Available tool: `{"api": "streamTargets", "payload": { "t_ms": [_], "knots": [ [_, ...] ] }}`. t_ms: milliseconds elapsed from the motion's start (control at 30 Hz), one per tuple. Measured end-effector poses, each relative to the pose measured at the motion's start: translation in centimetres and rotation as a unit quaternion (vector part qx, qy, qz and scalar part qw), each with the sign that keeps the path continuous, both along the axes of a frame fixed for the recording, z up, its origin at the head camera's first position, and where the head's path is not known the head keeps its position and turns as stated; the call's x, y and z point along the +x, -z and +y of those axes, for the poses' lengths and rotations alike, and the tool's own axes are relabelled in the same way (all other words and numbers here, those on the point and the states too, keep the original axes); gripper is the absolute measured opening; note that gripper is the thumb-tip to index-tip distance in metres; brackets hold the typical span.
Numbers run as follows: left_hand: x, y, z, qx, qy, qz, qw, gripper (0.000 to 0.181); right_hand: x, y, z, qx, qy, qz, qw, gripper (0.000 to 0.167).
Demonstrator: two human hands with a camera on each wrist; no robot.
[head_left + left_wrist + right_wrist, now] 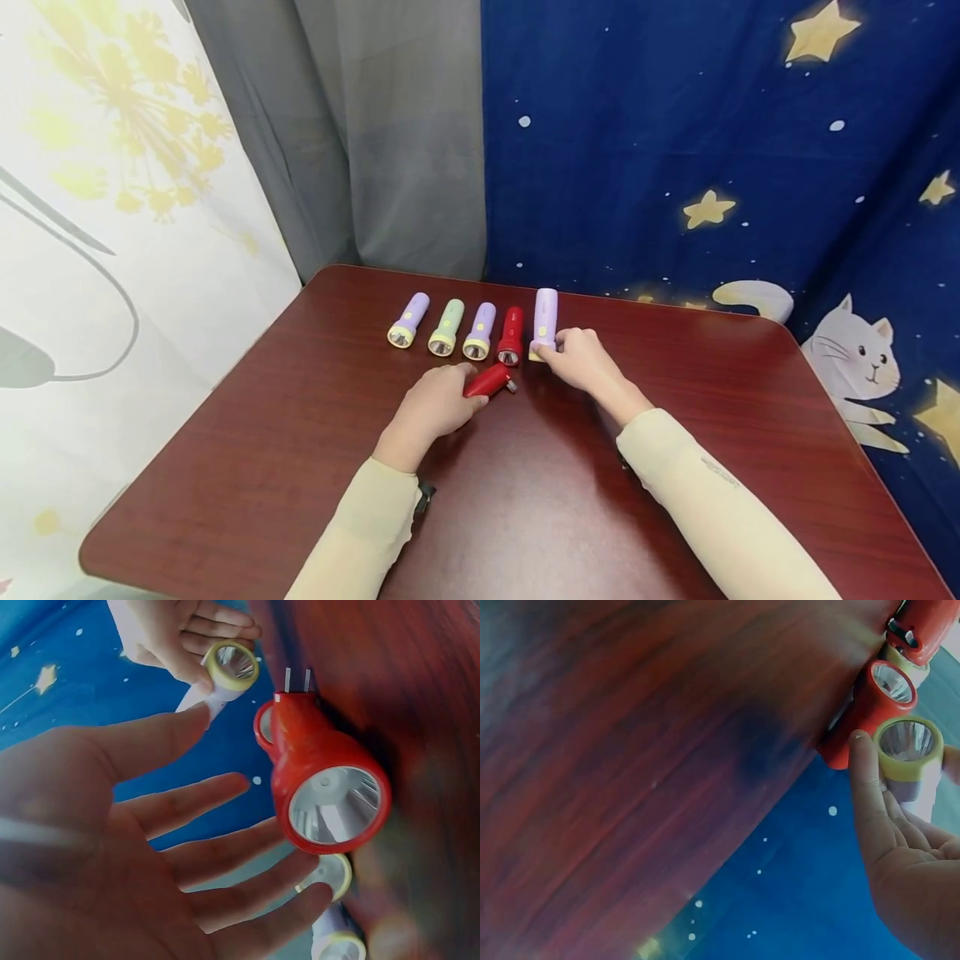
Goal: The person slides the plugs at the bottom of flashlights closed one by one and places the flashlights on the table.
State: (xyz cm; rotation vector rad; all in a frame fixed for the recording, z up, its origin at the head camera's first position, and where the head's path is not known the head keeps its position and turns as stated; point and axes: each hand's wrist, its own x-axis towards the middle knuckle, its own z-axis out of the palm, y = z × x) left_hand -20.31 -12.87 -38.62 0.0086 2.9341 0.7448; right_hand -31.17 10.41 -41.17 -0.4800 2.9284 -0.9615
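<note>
A red flashlight (488, 381) with two metal plug prongs (298, 679) lies on the table by my left hand (435, 404). In the left wrist view that hand's fingers (225, 851) are spread and fairly straight, their tips beside the red head; whether they touch it I cannot tell. My right hand (585, 361) grips a lilac flashlight (546, 312) near its yellow-rimmed head, thumb on one side and fingers on the other. This flashlight is at the right end of a row, beside another red flashlight (511, 335).
Further left in the row lie a lilac flashlight (482, 327), a green one (447, 325) and another lilac one (410, 318), lenses toward me. The dark red table (675, 375) ends just behind them, against a grey curtain (420, 142) and a blue starry curtain (637, 150).
</note>
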Motion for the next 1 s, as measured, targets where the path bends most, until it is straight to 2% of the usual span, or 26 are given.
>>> {"api": "streamTargets", "payload": {
  "t_ms": [67, 167, 367, 567, 700, 1000],
  "knots": [
    [0.0, 0.1, 0.1, -0.023, 0.003, -0.015, 0.9996, 0.050, -0.4, 0.1, -0.1, 0.005, 0.001, -0.009, 1.0000, 0.043],
    [-0.1, 0.3, 0.0, -0.034, 0.001, -0.029, 0.9990, 0.049, -0.7, 0.1, -0.2, 0.006, 0.007, -0.039, 0.9992, 0.044],
    [-0.4, 0.8, -0.2, -0.026, 0.009, -0.045, 0.9986, 0.048, -1.1, 0.0, -0.7, 0.021, 0.016, -0.087, 0.9959, 0.044],
    [-0.7, 1.0, -0.2, -0.018, 0.009, -0.057, 0.9982, 0.048, -1.6, 0.2, -1.0, 0.048, 0.007, -0.085, 0.9952, 0.045],
    [-0.7, 1.2, -0.2, -0.017, 0.012, -0.051, 0.9985, 0.046, -1.8, 0.3, -1.1, 0.062, 0.001, -0.087, 0.9942, 0.044],
    [-0.7, 1.3, -0.3, -0.011, 0.017, -0.050, 0.9986, 0.062, -2.0, 0.7, -1.3, 0.054, -0.007, -0.107, 0.9928, 0.043]
  ]
}}
